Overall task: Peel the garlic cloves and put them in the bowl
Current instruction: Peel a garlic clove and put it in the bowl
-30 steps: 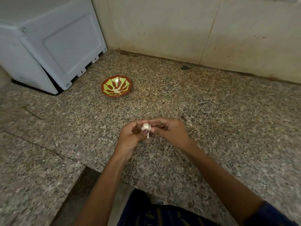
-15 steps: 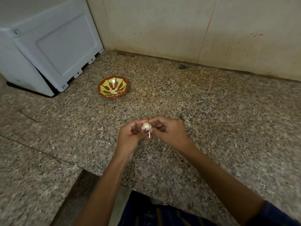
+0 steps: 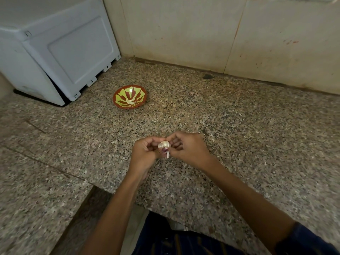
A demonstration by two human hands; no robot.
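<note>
1. Since the earlier frames little has moved: both hands stay together over the speckled stone surface [image 3: 239, 126], still working the same garlic, and the bowl has not shifted.
2. The left hand [image 3: 145, 153] has its grip clamped on the garlic [image 3: 164, 144], fingers curled round it from the left.
3. The right hand [image 3: 187, 148] pinches the same garlic from the right, its grip also closed on it.
4. A thin pale strip of skin [image 3: 167, 155] hangs down below the garlic.
5. The red and yellow bowl [image 3: 119, 100] stands well apart, further back and to the left, with pale cloves [image 3: 131, 101] lying in its middle.
6. A white appliance [image 3: 55, 52] sits at back left, near the bowl.
</note>
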